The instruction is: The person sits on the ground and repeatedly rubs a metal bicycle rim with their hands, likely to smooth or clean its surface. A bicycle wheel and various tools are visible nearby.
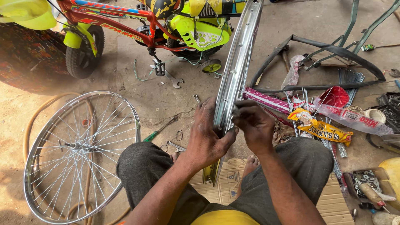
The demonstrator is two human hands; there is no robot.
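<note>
far left: patterned dark cloth [25, 54] on the ground, yellow plastic piece [25, 12] above it at the top edge
spoked wheel [79, 154]: lies flat on the dirt floor left of the person's knee, fully laced, a tan hose [35, 118] curling under and around it
child's bike [137, 29]: top of frame, red frame, lime-green guards, small black front tyre, a training wheel [211, 66] at the rear
floor tools: open-end spanner [171, 79] below the bike's pedal; green-handled screwdriver [160, 130] near the left knee; small spanner [176, 146] just beside the knee
left hand [206, 139]: wrapped on the left side of the bare rim, thumb hooked across the rim's edge, fingers pressed on the metal, greasy
bare rim [235, 71]: chrome, no spokes, stands on edge between the knees, lower end on the cardboard [329, 200], upper end running out of the top of the frame, tilted slightly right
right hand [254, 123]: against the right side of the rim, fingertips pinched together at the rim's edge just above the left thumb; whether a small part sits in the pinch, cannot tell
person: seated, grey trousers, bare toes showing either side of the rim's base
right of rim: pink striped packet [266, 100], yellow packet [325, 131], red-and-clear packet [354, 117], loose spokes [300, 104] fanned across them
upper right: black tyre [333, 52] lying on the floor, green metal frame [358, 29] behind it
far right bottom: open box of small metal parts [364, 178]
</note>
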